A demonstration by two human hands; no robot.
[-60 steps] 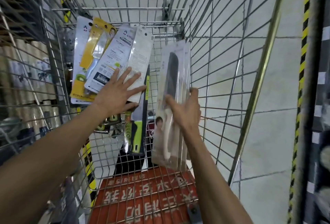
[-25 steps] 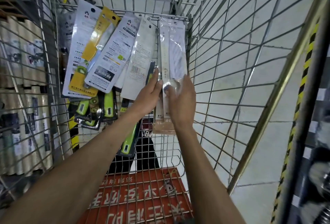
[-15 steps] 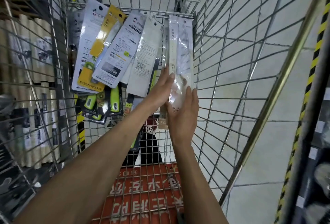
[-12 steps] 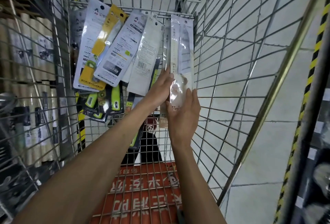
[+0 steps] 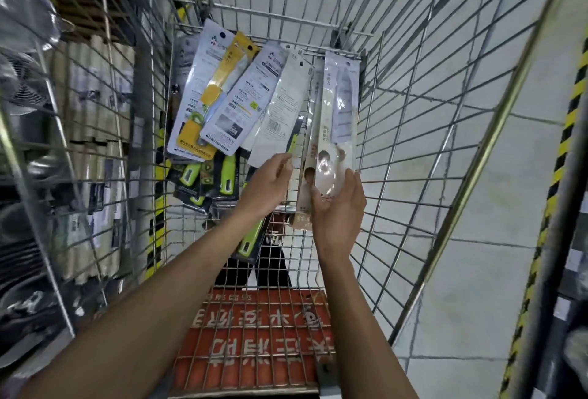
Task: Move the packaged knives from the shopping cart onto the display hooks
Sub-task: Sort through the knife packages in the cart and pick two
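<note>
Several packaged knives lean against the far end of the wire shopping cart [image 5: 413, 156]. Among them are a yellow-handled pack [image 5: 219, 80], a white card pack [image 5: 280, 112] and green-handled packs [image 5: 222, 172]. My right hand [image 5: 339, 207] grips the bottom of a clear pack with a white-handled knife [image 5: 337, 102], held upright against the cart's far right corner with more similar packs behind it. My left hand [image 5: 269, 184] reaches forward, its fingertips touching the lower edge of the white card pack. No display hooks are in view.
A red printed panel [image 5: 254, 338] lies under the cart's wire floor. Shelves of wrapped goods [image 5: 92, 144] stand close on the left. Grey floor tiles [image 5: 496, 239] and a yellow-black striped post [image 5: 566, 131] are on the right.
My left hand has come off the clear pack and moved slightly left to the white card pack. My right hand keeps its grip on the clear pack. The view has pulled back.
</note>
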